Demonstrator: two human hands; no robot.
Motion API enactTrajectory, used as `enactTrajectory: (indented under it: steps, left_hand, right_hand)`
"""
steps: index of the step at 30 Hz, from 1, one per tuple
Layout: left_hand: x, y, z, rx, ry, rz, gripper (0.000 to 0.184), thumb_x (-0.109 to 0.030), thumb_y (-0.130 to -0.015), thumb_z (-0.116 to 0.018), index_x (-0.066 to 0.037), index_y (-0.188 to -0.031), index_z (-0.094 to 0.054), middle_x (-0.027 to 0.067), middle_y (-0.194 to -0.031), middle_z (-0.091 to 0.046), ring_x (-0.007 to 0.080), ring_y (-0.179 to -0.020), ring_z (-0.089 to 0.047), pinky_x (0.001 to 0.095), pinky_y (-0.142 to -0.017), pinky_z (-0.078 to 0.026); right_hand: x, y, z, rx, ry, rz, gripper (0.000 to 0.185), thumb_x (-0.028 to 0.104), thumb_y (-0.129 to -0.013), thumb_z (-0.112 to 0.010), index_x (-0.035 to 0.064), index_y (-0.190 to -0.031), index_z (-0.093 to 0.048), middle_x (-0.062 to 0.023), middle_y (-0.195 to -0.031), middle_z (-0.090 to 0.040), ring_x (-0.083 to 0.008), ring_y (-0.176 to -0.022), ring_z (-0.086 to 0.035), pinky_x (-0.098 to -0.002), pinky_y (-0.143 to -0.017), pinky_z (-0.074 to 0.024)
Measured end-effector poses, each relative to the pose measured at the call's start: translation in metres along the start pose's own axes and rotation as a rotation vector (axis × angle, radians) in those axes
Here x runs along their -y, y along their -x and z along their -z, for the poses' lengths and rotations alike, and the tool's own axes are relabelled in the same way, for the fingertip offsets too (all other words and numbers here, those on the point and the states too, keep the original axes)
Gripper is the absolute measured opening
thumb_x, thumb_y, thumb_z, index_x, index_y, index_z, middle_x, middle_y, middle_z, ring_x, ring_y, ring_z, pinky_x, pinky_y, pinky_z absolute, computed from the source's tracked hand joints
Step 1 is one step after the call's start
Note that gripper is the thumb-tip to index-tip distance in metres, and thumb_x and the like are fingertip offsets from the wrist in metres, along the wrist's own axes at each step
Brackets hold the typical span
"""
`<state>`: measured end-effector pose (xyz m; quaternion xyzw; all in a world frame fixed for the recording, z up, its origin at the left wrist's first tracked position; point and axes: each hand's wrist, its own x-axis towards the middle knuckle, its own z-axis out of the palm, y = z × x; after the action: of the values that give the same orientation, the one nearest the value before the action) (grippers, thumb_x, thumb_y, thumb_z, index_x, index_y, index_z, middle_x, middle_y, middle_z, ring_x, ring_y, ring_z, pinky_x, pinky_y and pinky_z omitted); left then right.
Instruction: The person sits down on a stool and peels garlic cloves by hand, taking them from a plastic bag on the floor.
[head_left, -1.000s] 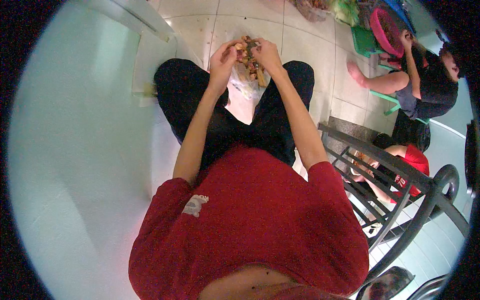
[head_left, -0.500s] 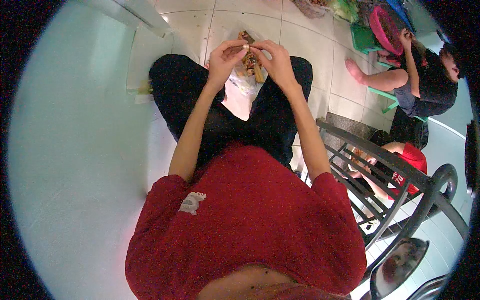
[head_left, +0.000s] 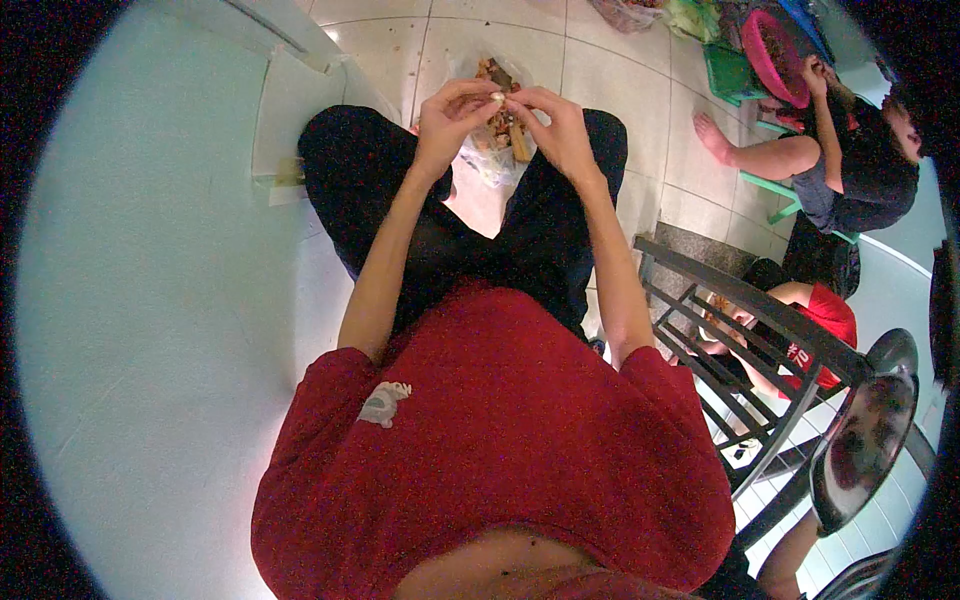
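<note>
"How many hands were at work over the plastic bag (head_left: 487, 168)?"

"Two. The left hand (head_left: 448, 122) and the right hand (head_left: 558, 128) met just above it, thumbs and fingertips pinching one small pale piece (head_left: 498, 97) between them."

"And around the bag?"

"Two dark-trousered knees, one on each side. Inside it lay many brown and reddish scraps (head_left: 518, 143), too jumbled to count. Well off to its right were one pink basin (head_left: 768, 62), one green stool (head_left: 772, 184) and a person in dark clothes (head_left: 868, 165)."

"Anyone else?"

"A person in red and black (head_left: 825, 315), farther right and nearer the wearer than the bag, partly hidden by one dark metal railing (head_left: 745, 290). Beyond that, one bare forearm (head_left: 792, 555) was cut off."

"What was unclear?"

"The hands covered part of the bag's top, and I couldn't tell what the pale piece was."
</note>
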<state>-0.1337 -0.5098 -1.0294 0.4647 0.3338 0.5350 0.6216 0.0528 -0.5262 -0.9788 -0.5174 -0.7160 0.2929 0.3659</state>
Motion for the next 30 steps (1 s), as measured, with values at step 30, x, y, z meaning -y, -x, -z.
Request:
enactTrajectory:
  steps: [30]
  left_hand:
    - [-0.004, 0.010, -0.002, -0.059, -0.142, 0.120, 0.037, 0.003, -0.087, -0.072, 0.004, -0.122, -0.059, 0.0135, -0.123, -0.062, 0.0189, -0.107, -0.063, 0.0314, -0.093, -0.052]
  right_hand:
    - [0.015, 0.007, -0.004, -0.073, -0.122, -0.040, 0.023, 0.020, -0.091, -0.069, -0.0002, -0.100, -0.071, -0.0122, -0.092, -0.069, -0.0224, -0.084, -0.066, -0.0324, -0.075, -0.0519]
